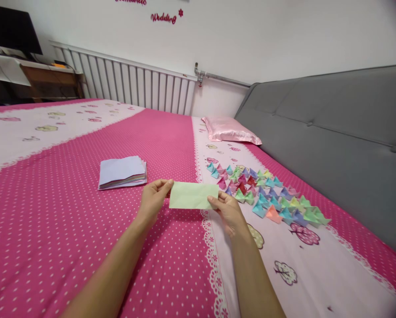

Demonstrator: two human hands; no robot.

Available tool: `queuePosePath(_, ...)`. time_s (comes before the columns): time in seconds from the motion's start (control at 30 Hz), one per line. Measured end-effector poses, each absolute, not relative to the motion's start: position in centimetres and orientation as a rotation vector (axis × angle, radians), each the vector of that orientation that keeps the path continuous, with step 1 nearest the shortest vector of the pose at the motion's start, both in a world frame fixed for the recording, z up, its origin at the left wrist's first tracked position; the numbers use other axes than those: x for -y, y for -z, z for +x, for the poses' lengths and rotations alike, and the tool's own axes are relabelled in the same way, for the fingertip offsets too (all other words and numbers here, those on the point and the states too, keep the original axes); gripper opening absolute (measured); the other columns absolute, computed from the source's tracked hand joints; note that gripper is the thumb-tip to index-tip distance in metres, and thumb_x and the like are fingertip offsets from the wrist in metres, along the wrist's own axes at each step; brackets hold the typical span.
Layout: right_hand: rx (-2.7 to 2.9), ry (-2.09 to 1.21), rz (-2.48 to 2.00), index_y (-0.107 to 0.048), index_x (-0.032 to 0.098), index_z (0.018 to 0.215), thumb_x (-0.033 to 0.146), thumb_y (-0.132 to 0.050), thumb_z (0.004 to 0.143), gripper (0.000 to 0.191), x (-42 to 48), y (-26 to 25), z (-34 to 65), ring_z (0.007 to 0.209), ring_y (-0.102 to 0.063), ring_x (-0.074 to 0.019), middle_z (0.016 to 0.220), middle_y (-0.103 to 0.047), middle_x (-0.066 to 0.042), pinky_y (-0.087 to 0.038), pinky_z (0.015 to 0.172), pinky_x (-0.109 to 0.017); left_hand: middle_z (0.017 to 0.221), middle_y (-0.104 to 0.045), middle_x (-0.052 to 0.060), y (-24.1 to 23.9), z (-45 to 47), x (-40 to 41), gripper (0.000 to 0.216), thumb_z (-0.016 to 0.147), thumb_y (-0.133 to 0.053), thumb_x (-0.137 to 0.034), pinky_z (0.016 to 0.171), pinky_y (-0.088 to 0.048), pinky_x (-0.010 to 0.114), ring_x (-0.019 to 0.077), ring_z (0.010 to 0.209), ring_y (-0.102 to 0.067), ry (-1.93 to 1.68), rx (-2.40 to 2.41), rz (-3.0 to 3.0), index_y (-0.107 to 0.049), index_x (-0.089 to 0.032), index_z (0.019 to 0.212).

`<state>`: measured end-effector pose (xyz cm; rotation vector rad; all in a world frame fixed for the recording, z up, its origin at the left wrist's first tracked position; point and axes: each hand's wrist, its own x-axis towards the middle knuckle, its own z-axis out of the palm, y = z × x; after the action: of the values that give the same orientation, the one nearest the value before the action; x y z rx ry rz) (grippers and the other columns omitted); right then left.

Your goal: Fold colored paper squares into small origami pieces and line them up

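A pale green sheet of paper (191,195), a wide rectangle, is held up above the bed between my two hands. My left hand (154,198) pinches its upper left corner between thumb and fingers. At the paper's right edge, my right hand (229,210) grips it with the thumb in front and the fingers behind. Left of my left hand lies a stack of coloured paper (122,171) with a pale lilac sheet on top. Many small folded paper boats (273,214) in several colours stand in rows to the right of my right hand.
The bed has a pink dotted bedspread (68,229) with white printed bands. A pink satin pillow (229,129) lies near the grey padded headboard (333,119) on the right. Along the back wall runs a white radiator (128,79). A monitor (12,28) stands on a desk at far left.
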<state>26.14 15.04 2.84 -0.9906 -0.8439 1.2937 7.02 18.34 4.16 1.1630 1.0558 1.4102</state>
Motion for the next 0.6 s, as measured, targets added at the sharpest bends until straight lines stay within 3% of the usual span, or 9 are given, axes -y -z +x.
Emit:
queuePosePath(0.33, 0.671, -1.173, -1.007, -0.064, 0.014, 0.090, 0.022, -0.076, 0.053, 0.039, -15.39, -2.70, 26.22, 0.069, -0.066, -0.0190, 0.080, -0.071, -0.005, -0.051, 0.066, -0.029, 0.065, -0.065, 0.006, -3.93, 6.77, -18.43, 0.043, 0.066, -0.059, -0.053, 0.060, -0.042, 0.026, 0.0145, 0.059, -0.059, -1.320, -1.194, 1.076, -0.063, -0.011, 0.075)
queuePosePath(0.6, 0.589, -1.139, -0.962, -0.062, 0.017, 0.093, 0.017, -0.074, 0.053, 0.042, -15.67, -2.27, 25.89, 0.072, -0.065, -0.0178, 0.081, -0.071, -0.003, -0.051, 0.064, -0.026, 0.078, -0.067, 0.011, -3.63, 7.11, -18.07, 0.041, 0.071, -0.054, -0.050, 0.064, -0.043, 0.028, 0.0168, 0.067, -0.061, -1.074, -1.100, 1.132, -0.063, -0.011, 0.081)
